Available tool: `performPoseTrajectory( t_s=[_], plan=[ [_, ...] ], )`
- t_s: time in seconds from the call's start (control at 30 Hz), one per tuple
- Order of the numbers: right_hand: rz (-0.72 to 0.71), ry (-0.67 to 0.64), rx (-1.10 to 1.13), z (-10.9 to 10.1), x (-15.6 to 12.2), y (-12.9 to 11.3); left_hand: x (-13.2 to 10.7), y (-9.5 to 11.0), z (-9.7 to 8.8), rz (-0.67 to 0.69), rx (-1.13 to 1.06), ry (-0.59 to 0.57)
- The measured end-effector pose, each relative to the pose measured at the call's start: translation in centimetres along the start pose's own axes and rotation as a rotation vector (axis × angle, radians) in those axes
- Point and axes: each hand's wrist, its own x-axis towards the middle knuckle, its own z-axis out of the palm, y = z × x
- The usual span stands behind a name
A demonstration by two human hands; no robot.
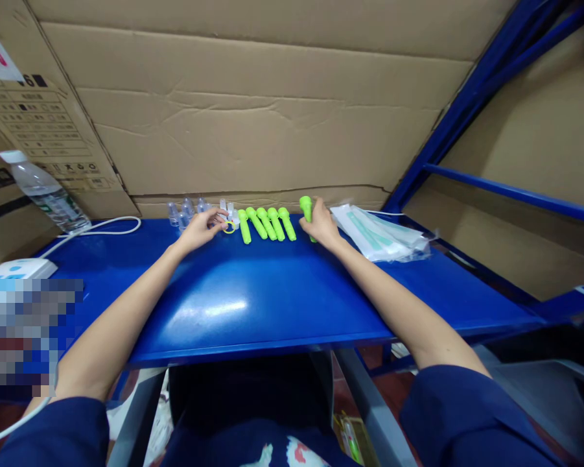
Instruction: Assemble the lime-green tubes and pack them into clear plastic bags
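Several bright green plastic tubes [266, 223] lie side by side on the blue table [272, 298] near its far edge. My right hand [322, 224] is closed around one more green tube [306, 207], held just right of the row. My left hand [203, 227] pinches a small clear vial [226, 221] with a yellow ring, at the left end of the row. A cluster of small clear vials [187, 209] stands behind my left hand.
A stack of clear sealed packets [379, 232] lies right of my right hand. A water bottle [41, 190] leans at far left, with a white cable [100, 228] and a white device [17, 267]. Cardboard [272, 110] walls the back; blue rack bars [510, 191] stand right.
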Motion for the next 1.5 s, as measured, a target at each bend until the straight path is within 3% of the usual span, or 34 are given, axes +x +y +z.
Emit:
performPoseTrajectory(
  t_s=[0.1, 0.2, 0.33, 0.63, 0.93, 1.2, 1.5],
  plan=[
    [-0.225, -0.01, 0.078, -0.2, -0.7, -1.6, 0.0, 0.2, 0.8, 0.0, -0.111, 0.022],
    [-0.515, -0.126, 0.096, -0.1, -2.0, -3.3, 0.1, 0.3, 1.5, -0.007, -0.182, 0.046],
    [-0.681, -0.265, 0.083, 0.3, -4.3, -5.6, 0.0, 0.6, 2.3, -0.014, -0.214, 0.088],
    [-0.723, -0.308, 0.187, 0.4, -5.9, -7.1, -0.6, 2.0, 3.6, 0.068, -0.101, 0.029],
    [-0.739, -0.271, 0.195, 0.9, -5.8, -6.8, -0.7, 2.4, 4.5, 0.057, -0.086, 0.081],
    [-0.755, -0.282, 0.204, 1.3, -6.1, -6.9, -0.6, 2.0, 4.6, 0.051, -0.125, 0.136],
    [-0.79, -0.246, 0.268, 2.1, -5.8, -6.6, -0.4, 1.5, 4.2, 0.055, -0.194, 0.057]
  ],
)
